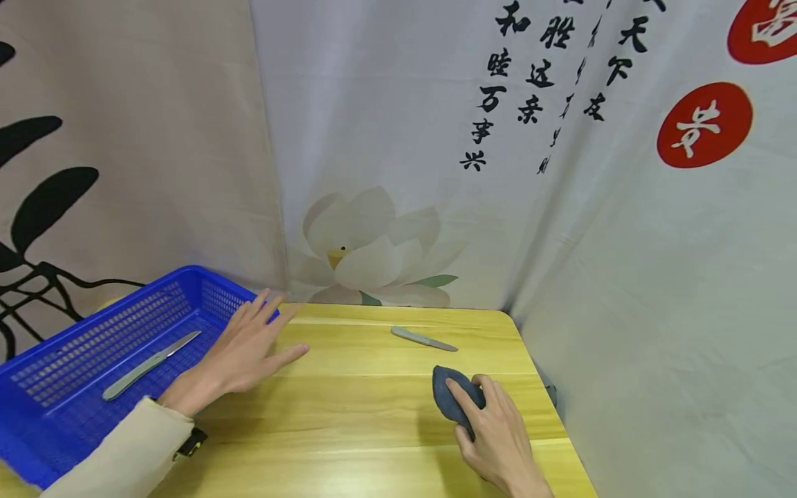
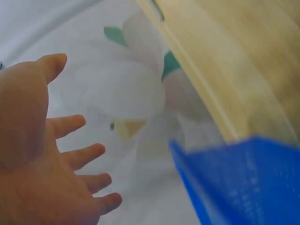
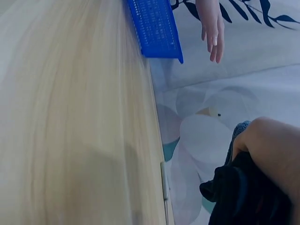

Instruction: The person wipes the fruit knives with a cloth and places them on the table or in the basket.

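If the right hand [image 1: 501, 437] slackened its grip, the cloth [image 1: 445, 400], held well to the right of the basket [image 1: 106, 342], could slip loose or sweep the grey knife [image 1: 425, 339] lying between them and beyond. The left hand [image 1: 243, 354], fingers spread and holding nothing, might bump the basket's right rim if lowered carelessly. The cloth looks dark blue-grey, soft and bunched into 1 thick wad.

Desk [image 1: 349, 408]: yellow wood-grain top, bearing a blue perforated basket [image 1: 112, 332] at left and a slim grey tool [image 1: 425, 339] near the far edge.
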The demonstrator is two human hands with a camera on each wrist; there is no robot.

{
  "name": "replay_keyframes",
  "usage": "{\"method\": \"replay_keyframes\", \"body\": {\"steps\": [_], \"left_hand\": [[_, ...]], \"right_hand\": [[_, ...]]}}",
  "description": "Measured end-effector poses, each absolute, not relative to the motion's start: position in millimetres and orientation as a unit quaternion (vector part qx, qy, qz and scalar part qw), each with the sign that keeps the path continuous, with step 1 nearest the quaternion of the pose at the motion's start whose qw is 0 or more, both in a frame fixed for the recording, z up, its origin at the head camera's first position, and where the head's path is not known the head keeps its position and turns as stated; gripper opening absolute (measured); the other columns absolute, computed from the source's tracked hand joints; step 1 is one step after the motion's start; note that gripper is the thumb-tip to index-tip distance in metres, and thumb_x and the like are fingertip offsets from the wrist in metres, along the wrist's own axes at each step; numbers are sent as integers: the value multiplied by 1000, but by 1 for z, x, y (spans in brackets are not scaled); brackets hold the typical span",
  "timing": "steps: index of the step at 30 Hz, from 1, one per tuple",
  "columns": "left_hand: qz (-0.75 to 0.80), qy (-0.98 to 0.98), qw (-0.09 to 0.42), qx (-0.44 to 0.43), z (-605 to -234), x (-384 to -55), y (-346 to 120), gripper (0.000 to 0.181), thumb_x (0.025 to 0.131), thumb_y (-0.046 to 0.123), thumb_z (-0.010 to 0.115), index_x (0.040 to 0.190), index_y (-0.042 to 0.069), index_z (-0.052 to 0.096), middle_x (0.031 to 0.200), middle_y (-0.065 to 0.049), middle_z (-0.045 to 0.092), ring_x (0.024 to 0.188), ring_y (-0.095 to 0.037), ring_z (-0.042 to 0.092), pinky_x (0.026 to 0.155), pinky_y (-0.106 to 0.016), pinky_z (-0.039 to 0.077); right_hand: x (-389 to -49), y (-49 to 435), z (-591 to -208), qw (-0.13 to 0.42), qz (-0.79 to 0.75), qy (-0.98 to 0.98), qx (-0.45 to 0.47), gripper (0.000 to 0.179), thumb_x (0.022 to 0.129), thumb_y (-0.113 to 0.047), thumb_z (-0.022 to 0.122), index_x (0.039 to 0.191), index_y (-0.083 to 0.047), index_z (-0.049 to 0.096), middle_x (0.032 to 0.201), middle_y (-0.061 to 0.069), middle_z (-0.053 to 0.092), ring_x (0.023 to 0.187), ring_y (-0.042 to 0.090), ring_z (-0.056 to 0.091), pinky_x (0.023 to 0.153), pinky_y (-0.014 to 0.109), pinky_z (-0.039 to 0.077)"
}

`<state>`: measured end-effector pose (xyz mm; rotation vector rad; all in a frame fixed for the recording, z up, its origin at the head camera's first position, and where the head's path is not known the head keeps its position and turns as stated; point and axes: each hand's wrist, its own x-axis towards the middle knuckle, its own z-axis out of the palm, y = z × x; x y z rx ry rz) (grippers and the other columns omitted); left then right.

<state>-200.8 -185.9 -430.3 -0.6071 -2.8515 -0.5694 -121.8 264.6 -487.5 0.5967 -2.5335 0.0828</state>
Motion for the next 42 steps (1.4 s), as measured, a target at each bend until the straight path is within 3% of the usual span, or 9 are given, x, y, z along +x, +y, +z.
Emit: {"method": "replay_keyframes", "body": {"steps": [8,17,27,35,42], "left_hand": [[-223,-933,89,-267,-463,-225,-120,72,110,48,73,168,12,52,176,-24,47,168,-56,34,133,-79,29],[-242,-917,51,-314,-505,-263,-65,72,113,44,69,172,10,46,178,-22,44,171,-50,32,137,-74,25],[-222,-915,12,-338,-516,-292,-11,67,116,42,64,172,10,45,177,-21,47,170,-48,34,138,-74,25],[-174,-928,-1,-329,-522,-304,29,66,117,48,61,172,14,46,177,-14,49,170,-42,38,139,-68,29],[-189,-931,-12,-313,-531,-313,51,63,116,41,65,169,12,50,174,-17,51,167,-44,41,139,-68,30]], "right_hand": [[-115,281,-497,270,20,-940,205,70,78,-19,91,145,-28,76,123,13,68,100,22,62,80,41,57],[-108,292,-504,272,17,-944,189,70,76,-17,91,144,-27,78,119,12,67,91,16,54,73,35,48],[-104,298,-508,266,16,-948,175,69,77,-18,91,144,-29,78,119,11,67,89,14,52,70,31,43],[-100,301,-511,255,13,-952,168,68,78,-20,93,144,-30,77,118,10,66,91,16,57,72,36,51],[-102,300,-511,250,12,-954,166,68,80,-21,92,145,-30,76,120,11,67,94,18,61,74,38,54]]}}
